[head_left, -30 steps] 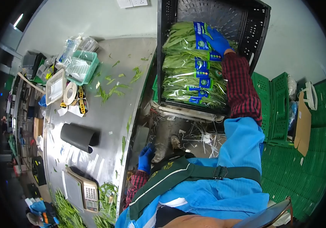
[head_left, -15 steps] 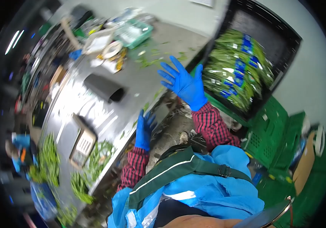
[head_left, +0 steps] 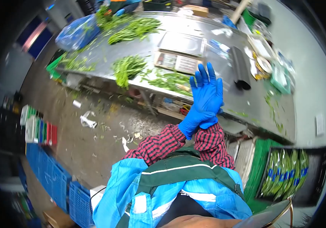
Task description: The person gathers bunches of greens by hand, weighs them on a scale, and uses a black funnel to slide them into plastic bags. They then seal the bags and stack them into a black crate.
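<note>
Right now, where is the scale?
In the head view, the scale is on the table, upper centre, left of the black roll, near the greens.

Produce packing room: metal table (head_left: 106,51), scale (head_left: 181,52), greens (head_left: 135,29), crated bagged vegetables (head_left: 284,173).

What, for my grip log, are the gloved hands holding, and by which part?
No object is visibly held. The hands overlap near the wrists; whether one grips the other cannot be told.
</note>
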Available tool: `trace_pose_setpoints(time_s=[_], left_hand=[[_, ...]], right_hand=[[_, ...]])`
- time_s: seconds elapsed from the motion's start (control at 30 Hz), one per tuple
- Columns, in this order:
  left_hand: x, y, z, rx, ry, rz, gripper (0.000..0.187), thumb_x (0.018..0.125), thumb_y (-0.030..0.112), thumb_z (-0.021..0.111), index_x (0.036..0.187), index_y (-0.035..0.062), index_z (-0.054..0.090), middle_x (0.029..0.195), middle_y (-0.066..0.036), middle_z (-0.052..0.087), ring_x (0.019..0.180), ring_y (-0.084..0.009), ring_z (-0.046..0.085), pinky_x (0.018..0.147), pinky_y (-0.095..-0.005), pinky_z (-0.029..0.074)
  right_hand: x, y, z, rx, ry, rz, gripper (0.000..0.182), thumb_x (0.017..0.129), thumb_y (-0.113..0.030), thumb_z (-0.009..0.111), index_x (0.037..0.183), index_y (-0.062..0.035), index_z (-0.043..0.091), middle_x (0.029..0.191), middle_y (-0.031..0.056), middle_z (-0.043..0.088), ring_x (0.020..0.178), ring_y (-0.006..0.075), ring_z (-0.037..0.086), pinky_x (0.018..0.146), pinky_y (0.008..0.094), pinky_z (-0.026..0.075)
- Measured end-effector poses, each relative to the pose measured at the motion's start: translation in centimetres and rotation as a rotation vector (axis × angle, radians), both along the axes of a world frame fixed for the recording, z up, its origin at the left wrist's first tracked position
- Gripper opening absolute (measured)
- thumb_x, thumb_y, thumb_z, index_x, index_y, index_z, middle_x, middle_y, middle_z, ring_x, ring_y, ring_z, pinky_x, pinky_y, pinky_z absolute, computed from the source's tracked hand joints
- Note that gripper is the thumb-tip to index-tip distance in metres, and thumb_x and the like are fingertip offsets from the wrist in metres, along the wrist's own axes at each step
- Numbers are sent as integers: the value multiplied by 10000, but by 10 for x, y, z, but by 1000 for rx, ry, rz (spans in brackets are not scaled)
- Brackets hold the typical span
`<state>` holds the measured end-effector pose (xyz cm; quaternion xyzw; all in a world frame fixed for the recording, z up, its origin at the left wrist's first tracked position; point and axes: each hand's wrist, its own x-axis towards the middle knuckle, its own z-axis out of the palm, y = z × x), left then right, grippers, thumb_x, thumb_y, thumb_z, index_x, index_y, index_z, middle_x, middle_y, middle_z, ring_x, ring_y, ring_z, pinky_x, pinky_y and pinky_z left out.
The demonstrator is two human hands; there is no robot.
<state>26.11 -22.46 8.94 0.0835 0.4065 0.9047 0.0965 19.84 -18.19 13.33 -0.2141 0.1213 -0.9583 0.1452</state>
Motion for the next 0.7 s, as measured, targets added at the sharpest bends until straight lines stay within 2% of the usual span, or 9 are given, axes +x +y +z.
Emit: trace_pose_setpoints(time_s=[0.07, 0.13, 0.17, 0.27, 0.4, 0.43, 0.53, 0.63, 0.7], left_hand=[[0, -29, 7, -41, 39, -2, 710, 732, 110, 690, 1341, -6, 344, 1238, -113, 496, 1126, -193, 496, 941, -303, 407], [7, -49, -12, -14, -44, 34, 680, 741, 102, 697, 1321, -18, 364, 1231, -123, 500, 1124, -192, 497, 940, -306, 412], [15, -51, -11, 66, -43, 178, 649, 761, 197, 714, 1283, -15, 392, 1218, -119, 518, 1066, -184, 541, 918, -302, 441], [8, -67, -54, -91, -114, 404, 638, 788, 205, 696, 1293, -27, 382, 1251, -120, 496, 1121, -189, 506, 953, -305, 413], [4, -129, -88, -170, -170, 551, 527, 872, 164, 590, 1319, -19, 380, 1259, -124, 495, 1149, -194, 495, 964, -313, 405], [-3, -156, -108, -188, -236, 601, 475, 883, 166, 573, 1298, -7, 418, 1209, -115, 533, 1096, -183, 531, 925, -296, 428], [10, -227, -141, -191, -428, 856, 338, 892, 193, 569, 1184, 24, 557, 1017, -66, 634, 889, -129, 612, 792, -233, 474], [26, -285, -151, -198, -570, 1031, 271, 900, 219, 568, 1091, 36, 620, 929, -34, 649, 796, -94, 601, 746, -208, 475], [17, -321, -167, -226, -583, 1123, 268, 910, 238, 553, 1080, 46, 627, 934, -33, 653, 795, -99, 602, 738, -218, 480]], right_hand=[[-1, -30, -12, 390, 54, -259, 452, 971, -328, 328, 1295, -35, 447, 1309, 145, 462, 1118, 232, 510, 950, 355, 417], [-3, -58, -22, 555, 229, -265, 385, 954, -249, 398, 1264, -38, 485, 1283, 136, 487, 1105, 235, 520, 943, 338, 420], [-4, -68, -26, 634, 318, -270, 355, 945, -210, 434, 1248, -40, 505, 1270, 131, 500, 1098, 237, 525, 939, 330, 422], [-18, -91, -28, 1101, 908, -681, 359, 883, -77, 537, 1241, -57, 518, 1223, 108, 541, 1043, 234, 558, 951, 332, 404], [-50, -115, -90, 1143, 483, -284, 363, 836, -55, 616, 1193, -35, 556, 1126, 81, 591, 943, 161, 581, 851, 277, 460], [-72, -121, -121, 1118, 400, -122, 272, 854, -94, 609, 1110, -4, 598, 994, 71, 635, 827, 129, 598, 752, 248, 488], [-95, -145, -150, 1226, 163, 145, 213, 880, -154, 580, 1014, 0, 638, 870, 60, 654, 709, 116, 597, 663, 240, 483], [-116, -190, -172, 1259, 125, 375, 219, 890, -195, 552, 971, -19, 654, 828, 55, 656, 661, 102, 587, 611, 223, 464], [-142, -234, -204, 1344, 131, 373, 287, 877, -274, 564, 968, -19, 660, 827, 49, 657, 696, 106, 592, 621, 231, 458]])
